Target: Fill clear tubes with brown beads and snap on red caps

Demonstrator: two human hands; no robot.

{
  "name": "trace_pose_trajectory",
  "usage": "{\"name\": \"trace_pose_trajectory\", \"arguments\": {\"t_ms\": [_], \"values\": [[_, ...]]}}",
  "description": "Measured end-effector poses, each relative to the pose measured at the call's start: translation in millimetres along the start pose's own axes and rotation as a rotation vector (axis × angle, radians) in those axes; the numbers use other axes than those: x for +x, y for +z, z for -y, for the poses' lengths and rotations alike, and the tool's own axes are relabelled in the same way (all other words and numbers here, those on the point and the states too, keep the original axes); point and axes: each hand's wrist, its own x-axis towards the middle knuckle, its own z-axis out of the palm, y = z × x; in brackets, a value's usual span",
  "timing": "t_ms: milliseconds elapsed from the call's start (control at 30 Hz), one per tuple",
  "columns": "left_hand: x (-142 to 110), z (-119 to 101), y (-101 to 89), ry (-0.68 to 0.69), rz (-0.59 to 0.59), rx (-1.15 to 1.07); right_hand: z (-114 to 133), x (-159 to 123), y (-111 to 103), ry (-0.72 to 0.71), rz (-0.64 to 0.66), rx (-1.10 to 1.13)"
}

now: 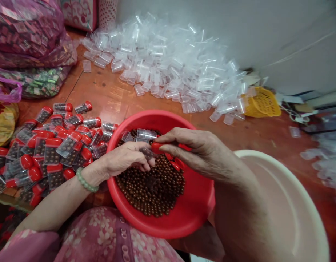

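Container in hand: a small clear container [146,153] sits above the red basin [199,209], inside its rim, dark contents showing through the wall.
Cap: a red cap [156,147] is at the container's end toward your right; whether it is fully seated cannot be told.
Left arm: yours comes in from the near left, wrist low, a green bracelet [86,181] on it.
Left hand: your left hand [127,158] is closed around the container, fingers curled beneath.
Right arm: yours crosses the near right, over the cream basin [311,207].
Right hand: your right hand [194,149] pinches the cap between thumb and forefinger; both hands nearly meet.
Basin contents: brown beads [148,196], with empty clear tubes [146,134] toward the far rim and loose red caps [174,163] on the right.
Table, near left corner: a heap of red-capped containers [52,149], beads visible inside.
Table, far edge: a large pile of clear tubes [168,69] against the grey wall [252,29]; a yellow basket [263,103] lies at its right end.
Table, far left corner: a purple bag [26,32], packed full.
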Motion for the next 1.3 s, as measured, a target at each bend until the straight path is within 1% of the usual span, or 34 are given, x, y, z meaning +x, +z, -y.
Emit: {"name": "trace_pose_trajectory", "arguments": {"t_ms": [67, 133, 200, 300, 367, 433, 500, 633, 800, 967, 1100, 1300], "values": [[0.1, -0.4, -2.8, -0.004, 0.038, -0.085, -0.4, 0.2, 0.0, 0.018, -0.055, 0.012], [0.0, -0.6, -5.7, -0.011, 0.085, -0.155, -1.7, 0.0, 5.8, 0.06, -0.147, 0.076], [-0.2, -0.7, -8.2, -0.011, 0.128, -0.216, -2.7, -0.2, 18.3, 0.122, -0.289, 0.211], [-0.7, -0.5, -10.6, 0.014, 0.173, -0.285, -1.1, -0.2, 43.1, 0.222, -0.517, 0.443], [-1.3, 0.0, -11.2, 0.03, 0.185, -0.309, 2.2, 0.1, 57.0, 0.274, -0.606, 0.507], [-1.8, 1.0, -11.5, 0.029, 0.19, -0.321, 6.1, 0.6, 65.6, 0.299, -0.644, 0.505], [-2.0, 2.2, -11.6, 0.023, 0.186, -0.331, 9.3, 1.4, 69.1, 0.297, -0.655, 0.486], [-1.7, 3.5, -11.9, 0.029, 0.147, -0.347, 13.2, 4.2, 69.3, 0.276, -0.685, 0.481], [-0.9, 2.8, -11.0, 0.047, 0.102, -0.36, 16.7, 9.2, 72.1, 0.297, -0.7, 0.527], [0.6, 3.1, -8.7, 0.044, 0.038, -0.316, 16.6, 10.7, 77.9, 0.303, -0.735, 0.525], [1.0, 3.0, -7.2, 0.033, -0.024, -0.295, 6.6, 6.6, 78.0, 0.279, -0.652, 0.448], [0.4, 1.7, -3.0, 0.026, -0.065, -0.247, -5.1, 0.3, 71.5, 0.193, -0.524, 0.345]]}}
